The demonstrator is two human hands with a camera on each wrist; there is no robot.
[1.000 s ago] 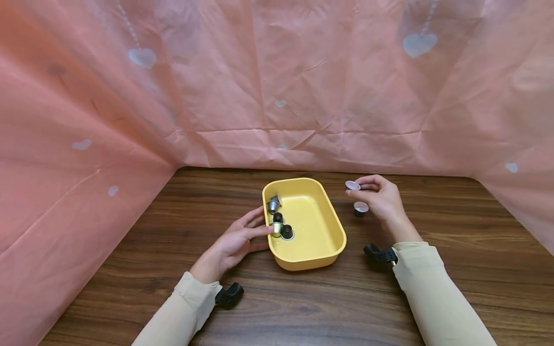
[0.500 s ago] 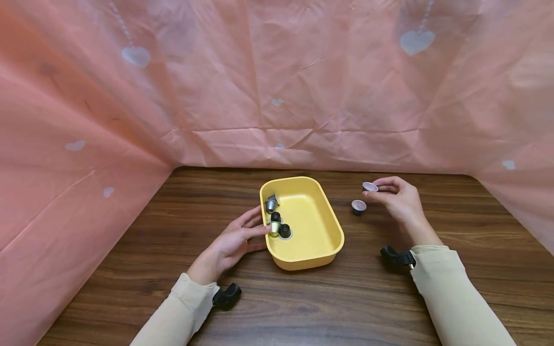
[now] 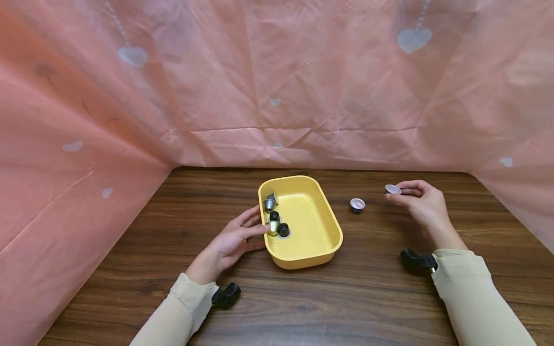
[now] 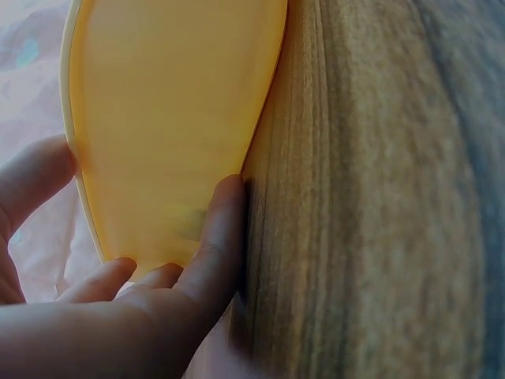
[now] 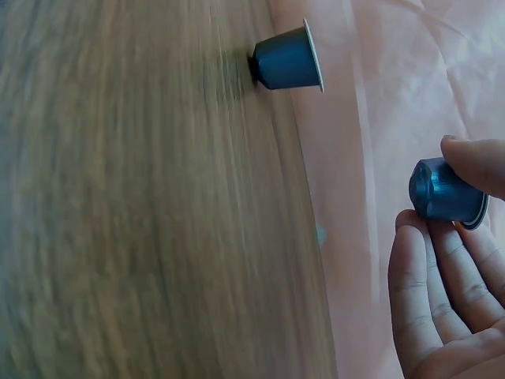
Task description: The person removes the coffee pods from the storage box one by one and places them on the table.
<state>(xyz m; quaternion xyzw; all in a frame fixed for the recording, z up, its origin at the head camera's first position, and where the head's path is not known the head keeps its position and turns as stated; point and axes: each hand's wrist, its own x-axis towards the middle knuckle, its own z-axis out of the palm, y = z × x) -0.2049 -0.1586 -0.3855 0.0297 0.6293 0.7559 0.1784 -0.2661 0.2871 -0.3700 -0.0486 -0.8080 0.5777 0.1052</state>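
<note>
My left hand point(image 3: 231, 242) grips the left wall of a yellow tray point(image 3: 322, 218), thumb over the rim and fingers against the outside, as the left wrist view also shows on the tray wall point(image 4: 173, 103). Inside, along that left wall, lie several coffee capsules: silver ones point(image 3: 270, 204), a green-gold one point(image 3: 273, 228) and black ones point(image 3: 283, 229). My right hand point(image 3: 426, 204) pinches a dark blue coffee capsule point(image 5: 448, 192) between thumb and fingers, its pale lid point(image 3: 393, 189) facing up, above the table. Another dark blue capsule point(image 3: 357, 205) stands lid-up on the table between tray and right hand.
The dark wooden table point(image 3: 346, 298) runs back to a pink cloth point(image 3: 303, 86) with pale hearts, which also closes off the left and right sides. A black wrist mount point(image 3: 227, 294) sits by the left cuff, another mount point(image 3: 417, 260) by the right.
My right hand has moved right with its capsule, away from the tray and past the capsule standing on the table. The left hand keeps its grip on the tray; the view has shifted slightly.
</note>
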